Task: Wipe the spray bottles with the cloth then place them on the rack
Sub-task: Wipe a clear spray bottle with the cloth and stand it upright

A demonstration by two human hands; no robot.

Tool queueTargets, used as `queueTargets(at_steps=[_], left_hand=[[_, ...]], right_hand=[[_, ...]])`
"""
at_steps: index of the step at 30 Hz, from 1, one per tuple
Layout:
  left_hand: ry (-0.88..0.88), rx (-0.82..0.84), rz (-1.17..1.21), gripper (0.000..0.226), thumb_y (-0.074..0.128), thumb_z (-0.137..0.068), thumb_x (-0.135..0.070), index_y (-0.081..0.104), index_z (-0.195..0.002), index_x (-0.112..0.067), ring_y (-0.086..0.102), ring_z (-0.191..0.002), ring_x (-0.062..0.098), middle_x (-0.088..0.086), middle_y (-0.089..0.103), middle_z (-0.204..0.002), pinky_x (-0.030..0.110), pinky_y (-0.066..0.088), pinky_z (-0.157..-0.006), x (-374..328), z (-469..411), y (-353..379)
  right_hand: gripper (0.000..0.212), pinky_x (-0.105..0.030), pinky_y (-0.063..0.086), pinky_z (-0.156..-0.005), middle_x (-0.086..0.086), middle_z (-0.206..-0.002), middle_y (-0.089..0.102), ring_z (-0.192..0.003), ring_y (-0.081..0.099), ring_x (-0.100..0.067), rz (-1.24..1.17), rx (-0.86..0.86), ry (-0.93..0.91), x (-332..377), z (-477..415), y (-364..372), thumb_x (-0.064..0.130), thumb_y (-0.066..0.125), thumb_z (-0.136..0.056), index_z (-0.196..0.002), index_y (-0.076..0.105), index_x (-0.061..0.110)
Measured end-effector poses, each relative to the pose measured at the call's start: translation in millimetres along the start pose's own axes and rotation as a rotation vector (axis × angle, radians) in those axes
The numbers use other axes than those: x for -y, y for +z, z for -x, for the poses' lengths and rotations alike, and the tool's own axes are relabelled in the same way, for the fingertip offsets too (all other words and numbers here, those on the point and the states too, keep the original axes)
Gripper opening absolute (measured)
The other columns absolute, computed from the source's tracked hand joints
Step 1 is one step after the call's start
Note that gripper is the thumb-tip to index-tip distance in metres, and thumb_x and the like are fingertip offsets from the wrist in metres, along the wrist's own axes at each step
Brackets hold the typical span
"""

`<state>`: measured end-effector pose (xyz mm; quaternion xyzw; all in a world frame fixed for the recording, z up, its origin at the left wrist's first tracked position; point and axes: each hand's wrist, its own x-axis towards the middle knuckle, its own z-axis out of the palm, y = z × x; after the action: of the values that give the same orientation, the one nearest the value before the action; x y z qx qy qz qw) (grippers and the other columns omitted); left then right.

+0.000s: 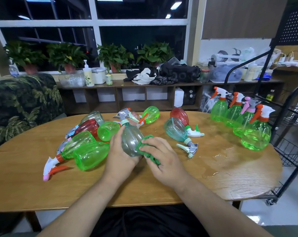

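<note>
Wide wooden desk (144, 185), wet at the right. Just beside that end, black wire rack (291, 134). Upright there, four green spray bottles (255, 135); toward the left, heaped lying bottles (90, 154). At centre, grey bottle (130, 142) clasped in left grip (121, 156). Pressed against its side, bunched in right grip (162, 159), green cloth (152, 159).

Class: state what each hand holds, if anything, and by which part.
Left hand grips the grey spray bottle round its lower body; right hand holds the bunched green cloth against the bottle's side.
</note>
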<state>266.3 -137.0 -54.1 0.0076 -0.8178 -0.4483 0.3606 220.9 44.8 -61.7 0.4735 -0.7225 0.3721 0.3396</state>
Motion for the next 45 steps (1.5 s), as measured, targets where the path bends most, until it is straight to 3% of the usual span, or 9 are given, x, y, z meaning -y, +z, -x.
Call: queueTargets(at_steps=[3,5,11,17,20,23,33,39,45], left_hand=[[-0.118,-0.012,0.068,0.113,0.093,-0.058,-0.043,0.039,-0.156,-0.033,0.057,-0.135,0.011,-0.006,0.052,-0.150,0.039,0.049,-0.115,4.1,-3.0,-3.0],[-0.131,-0.008,0.064,0.112,0.091,-0.057,-0.047,0.039,-0.156,-0.034,0.057,-0.135,0.014,-0.005,0.052,-0.150,0.045,0.050,-0.114,5.3,-4.2,-4.0],[0.057,0.040,-0.029,0.108,0.098,-0.069,-0.019,0.039,-0.159,-0.028,0.050,-0.138,0.007,-0.008,0.042,-0.150,0.029,0.046,-0.115,3.1,0.3,-1.0],[0.367,0.175,-0.121,0.097,0.091,-0.076,-0.005,0.042,-0.160,-0.011,0.036,-0.155,0.014,0.004,0.037,-0.162,0.030,0.032,-0.126,-1.7,4.5,2.7],[0.412,0.209,-0.149,0.098,0.093,-0.075,-0.006,0.044,-0.159,-0.013,0.035,-0.156,0.017,0.005,0.036,-0.164,0.033,0.032,-0.127,-1.2,4.1,3.1],[0.437,0.265,-0.168,0.097,0.092,-0.078,-0.007,0.042,-0.161,-0.016,0.036,-0.156,0.018,0.003,0.035,-0.166,0.036,0.034,-0.126,-3.0,5.2,2.2],[0.461,0.352,-0.108,0.092,0.091,-0.081,-0.012,0.042,-0.158,-0.011,0.037,-0.155,0.016,0.002,0.035,-0.163,0.030,0.030,-0.126,-6.2,9.1,2.4],[0.388,0.297,-0.047,0.099,0.097,-0.077,-0.024,0.041,-0.157,-0.008,0.040,-0.153,0.019,0.005,0.041,-0.159,0.037,0.035,-0.126,-7.6,10.6,4.0],[0.259,0.294,0.024,0.120,0.099,-0.071,-0.045,0.027,-0.166,-0.025,0.044,-0.151,0.018,-0.009,0.038,-0.163,0.049,0.044,-0.120,-6.3,12.3,2.5]], right_hand=[[0.030,-0.040,0.046,-0.115,-0.002,-0.136,0.066,-0.129,0.057,-0.030,-0.002,0.008,-0.006,0.3,0.0,0.1,-0.001,0.072,-0.096,-0.124,0.075,0.010],[0.030,-0.041,0.047,-0.114,-0.002,-0.137,0.066,-0.130,0.057,-0.030,-0.002,0.009,-0.003,-0.4,0.5,0.0,0.000,0.072,-0.097,-0.125,0.075,0.010],[0.034,-0.038,0.049,-0.112,0.003,-0.140,0.066,-0.129,0.060,-0.025,-0.013,-0.038,0.071,-1.4,2.4,-1.1,0.003,0.072,-0.100,-0.132,0.072,0.012],[0.035,-0.039,0.050,-0.111,0.012,-0.142,0.065,-0.133,0.061,-0.015,-0.129,-0.174,0.282,-0.1,1.1,-6.6,0.015,0.071,-0.102,-0.132,0.057,0.027],[0.027,-0.031,0.046,-0.114,0.006,-0.142,0.064,-0.135,0.060,-0.013,-0.149,-0.239,0.300,-1.0,0.6,-8.6,0.013,0.072,-0.101,-0.127,0.065,0.018],[0.023,-0.029,0.044,-0.115,-0.003,-0.134,0.063,-0.131,0.060,-0.014,-0.148,-0.324,0.339,-4.4,-1.3,-9.6,0.008,0.075,-0.098,-0.120,0.074,0.010],[0.026,-0.046,0.052,-0.109,0.006,-0.127,0.073,-0.125,0.066,-0.025,-0.429,-0.275,0.567,-5.5,-0.4,-16.2,0.026,0.062,-0.105,-0.130,0.069,0.026],[0.030,-0.018,0.046,-0.103,0.018,-0.127,0.072,-0.124,0.065,-0.008,-0.521,-0.206,0.597,3.4,-3.7,-22.5,0.022,0.064,-0.107,-0.135,0.064,0.030],[0.032,-0.019,0.049,-0.099,0.014,-0.127,0.071,-0.120,0.066,-0.009,-0.554,-0.153,0.618,4.6,-3.9,-23.6,0.014,0.060,-0.109,-0.137,0.063,0.031]])
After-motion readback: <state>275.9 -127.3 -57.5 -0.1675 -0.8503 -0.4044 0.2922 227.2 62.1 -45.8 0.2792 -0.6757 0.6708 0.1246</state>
